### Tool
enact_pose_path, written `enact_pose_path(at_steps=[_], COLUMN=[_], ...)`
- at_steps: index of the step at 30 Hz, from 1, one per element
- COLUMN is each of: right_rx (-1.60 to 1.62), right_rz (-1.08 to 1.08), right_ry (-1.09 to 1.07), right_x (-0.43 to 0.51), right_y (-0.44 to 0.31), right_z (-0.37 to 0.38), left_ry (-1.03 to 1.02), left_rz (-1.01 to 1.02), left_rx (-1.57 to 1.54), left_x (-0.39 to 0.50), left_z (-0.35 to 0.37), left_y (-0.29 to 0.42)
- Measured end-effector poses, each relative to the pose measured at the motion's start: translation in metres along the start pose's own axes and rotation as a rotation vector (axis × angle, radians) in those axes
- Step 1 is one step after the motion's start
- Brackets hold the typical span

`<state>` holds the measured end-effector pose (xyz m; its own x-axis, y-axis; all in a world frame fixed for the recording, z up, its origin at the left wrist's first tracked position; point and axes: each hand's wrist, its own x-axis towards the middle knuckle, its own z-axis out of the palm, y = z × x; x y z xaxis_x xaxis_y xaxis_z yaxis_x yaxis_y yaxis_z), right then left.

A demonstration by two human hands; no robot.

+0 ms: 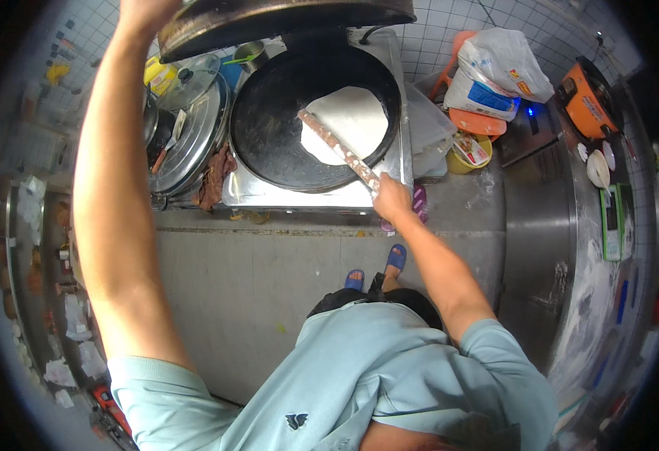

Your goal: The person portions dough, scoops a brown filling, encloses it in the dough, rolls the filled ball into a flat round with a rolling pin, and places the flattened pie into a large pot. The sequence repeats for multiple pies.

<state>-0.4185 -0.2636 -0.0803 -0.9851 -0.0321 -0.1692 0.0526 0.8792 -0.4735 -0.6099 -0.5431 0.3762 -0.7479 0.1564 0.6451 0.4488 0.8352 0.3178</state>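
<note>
My right hand (392, 198) grips the near end of a floury wooden rolling pin (335, 144). The pin slants across a thin round sheet of white dough (357, 121), which lies flat on the right part of a large round black griddle (267, 129). Above the griddle stands its heavy raised lid (290, 14), tilted up at the back. My left arm reaches up beside the lid, and the left hand (144, 14) is at its left rim. The fingers of that hand are cut off by the top of the picture, so its hold cannot be seen.
Left of the griddle are a large metal lid (185, 149), a glass lid (194, 84) and a brown cloth (215, 177). To the right stand a plastic sack (487, 73) on an orange chair, a yellow bucket (470, 163) and a floury steel counter (583, 293) bearing a green scale (617, 222).
</note>
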Motion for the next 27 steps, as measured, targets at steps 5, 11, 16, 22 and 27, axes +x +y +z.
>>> enact_pose_path(at_steps=[5, 11, 16, 22, 27], right_rx=[0.178, 0.265, 0.312, 0.532, 0.469], right_rz=[0.058, 0.812, 1.301, 1.62, 1.725], right_ry=[0.319, 0.372, 0.817, 1.189, 1.196], right_x=[-0.133, -0.372, -0.507, -0.606, -0.692], right_y=[0.063, 0.141, 0.171, 0.23, 0.298], right_z=[0.017, 0.023, 0.027, -0.005, -0.043], left_ry=[-0.014, -0.369, -0.85, -0.984, -0.608], left_rz=[0.214, 0.24, 0.016, -0.006, -0.14], left_rx=[0.364, 0.255, 0.324, 0.515, 0.615], left_x=[-0.064, -0.226, -0.375, -0.413, -0.446], left_z=[0.012, 0.046, 0.127, 0.184, 0.187], left_y=[-0.011, -0.019, -0.061, -0.095, -0.019])
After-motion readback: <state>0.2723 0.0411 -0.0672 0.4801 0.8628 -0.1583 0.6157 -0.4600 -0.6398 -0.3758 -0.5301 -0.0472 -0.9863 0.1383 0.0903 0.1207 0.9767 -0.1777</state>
